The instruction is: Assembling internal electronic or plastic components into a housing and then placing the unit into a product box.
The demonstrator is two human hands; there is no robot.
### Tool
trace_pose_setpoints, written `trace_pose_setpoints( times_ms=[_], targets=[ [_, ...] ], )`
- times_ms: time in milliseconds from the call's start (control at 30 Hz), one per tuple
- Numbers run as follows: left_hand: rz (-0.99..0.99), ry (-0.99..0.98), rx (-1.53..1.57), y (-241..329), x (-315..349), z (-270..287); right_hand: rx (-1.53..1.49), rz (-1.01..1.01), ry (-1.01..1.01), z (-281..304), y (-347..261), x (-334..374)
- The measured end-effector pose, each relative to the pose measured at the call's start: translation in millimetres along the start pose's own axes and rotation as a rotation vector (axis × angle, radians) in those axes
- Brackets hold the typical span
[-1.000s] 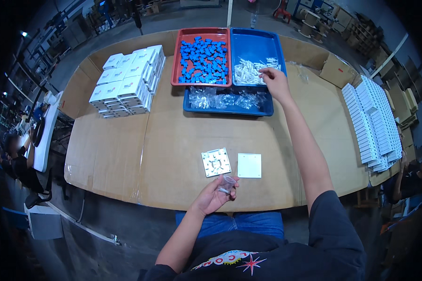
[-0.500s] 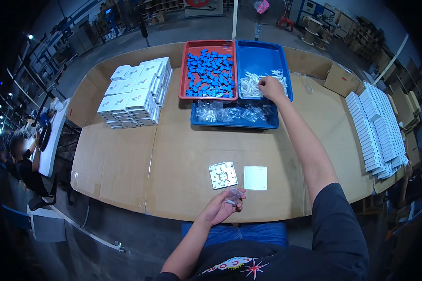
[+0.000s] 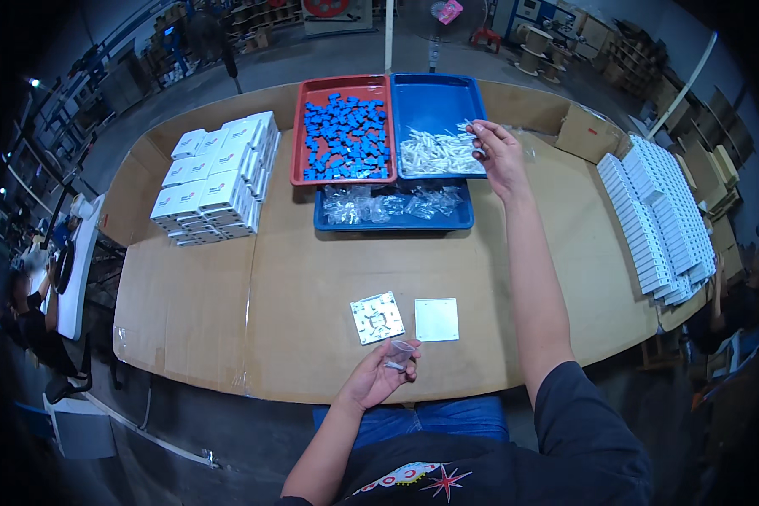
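Note:
My left hand (image 3: 379, 377) is closed around a small clear plastic bag (image 3: 401, 354), its mouth spread open and upward. A small whitish piece shows low in the bag. My right hand (image 3: 499, 152) is raised over the right edge of the upper blue tray (image 3: 434, 84), pinching a slim white plastic part (image 3: 472, 126). Many similar white parts (image 3: 438, 153) lie heaped in that tray. Just beyond my left hand, a square white plate with a patterned inner side (image 3: 378, 318) and a plain white square plate (image 3: 437, 320) lie side by side on the cardboard-covered table (image 3: 312, 295).
At the left stand stacked white boxes (image 3: 219, 181). A red tray (image 3: 299, 139) holds many blue pieces; below it, a second blue tray (image 3: 396, 226) holds clear plastic bags. White plates (image 3: 658, 219) are stacked at the right. A person (image 3: 38, 312) sits far left.
My right hand has lifted from the white parts and moved to the tray's right edge, pinching a part. The view has shifted, sliding the table leftward. My left hand keeps the bag.

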State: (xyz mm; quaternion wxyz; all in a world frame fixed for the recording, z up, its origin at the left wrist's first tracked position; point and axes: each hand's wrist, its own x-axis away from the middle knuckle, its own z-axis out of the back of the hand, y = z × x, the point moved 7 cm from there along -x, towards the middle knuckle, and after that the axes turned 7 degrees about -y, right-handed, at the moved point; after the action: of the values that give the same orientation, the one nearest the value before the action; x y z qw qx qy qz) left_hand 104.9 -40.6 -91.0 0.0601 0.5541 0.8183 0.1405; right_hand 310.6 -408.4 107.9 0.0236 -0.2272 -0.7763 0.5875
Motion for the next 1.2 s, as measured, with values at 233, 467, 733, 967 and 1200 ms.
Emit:
trace_pose_setpoints(
  times_ms=[233, 467, 733, 967, 1200],
  targets=[
    [0.002, 0.024, -0.023, -3, -3, 8, -0.086, -0.161, -0.067, -13, 37, 85],
    [-0.005, 0.019, -0.058, 7, -8, -7, -0.28, -0.559, -0.297, -57, 106, 223],
    [-0.006, 0.016, -0.068, 4, -4, -8, 0.184, -0.525, -0.385, -84, 92, 277],
    [-0.038, 0.019, -0.088, 6, -3, -4, 0.614, -0.42, -0.711, -108, 66, 268],
    [-0.013, 0.031, -0.12, 5, -3, -4, 0.622, -0.276, -0.963, -134, 63, 258]
  ],
)
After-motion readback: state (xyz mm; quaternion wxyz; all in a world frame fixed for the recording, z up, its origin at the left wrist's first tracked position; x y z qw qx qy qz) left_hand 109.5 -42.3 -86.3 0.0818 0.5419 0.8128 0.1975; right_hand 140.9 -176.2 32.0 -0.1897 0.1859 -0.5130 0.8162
